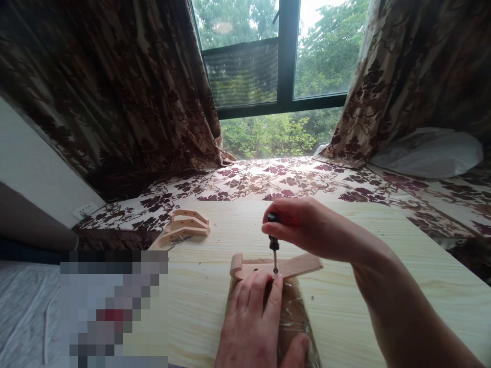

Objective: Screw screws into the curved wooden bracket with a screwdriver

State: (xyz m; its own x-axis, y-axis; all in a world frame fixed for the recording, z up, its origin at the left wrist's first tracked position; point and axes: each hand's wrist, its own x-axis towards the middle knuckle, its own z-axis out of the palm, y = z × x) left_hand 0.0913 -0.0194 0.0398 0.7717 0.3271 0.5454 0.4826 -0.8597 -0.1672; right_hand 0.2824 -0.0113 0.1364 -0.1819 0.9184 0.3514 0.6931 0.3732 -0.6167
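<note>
My right hand (299,225) is closed round the black handle of a screwdriver (273,240), which stands upright. Its tip meets a pale wooden piece (249,268) near the tip of my left index finger. My left hand (253,322) lies with its fingers stretched over the near edge of that wood, pressing on it, the thumb apart. Beneath the hand is a brown block wrapped in clear plastic (293,306), with small bits on top. A flat wooden arm (301,265) extends to the right from the piece.
Several curved wooden parts (187,225) with small holes lie at the back left of the pale wooden table (360,306), with screws beside them. Small bits are scattered on the tabletop. A flowered cloth ledge (276,179) and a window are behind. The lower left is pixelated.
</note>
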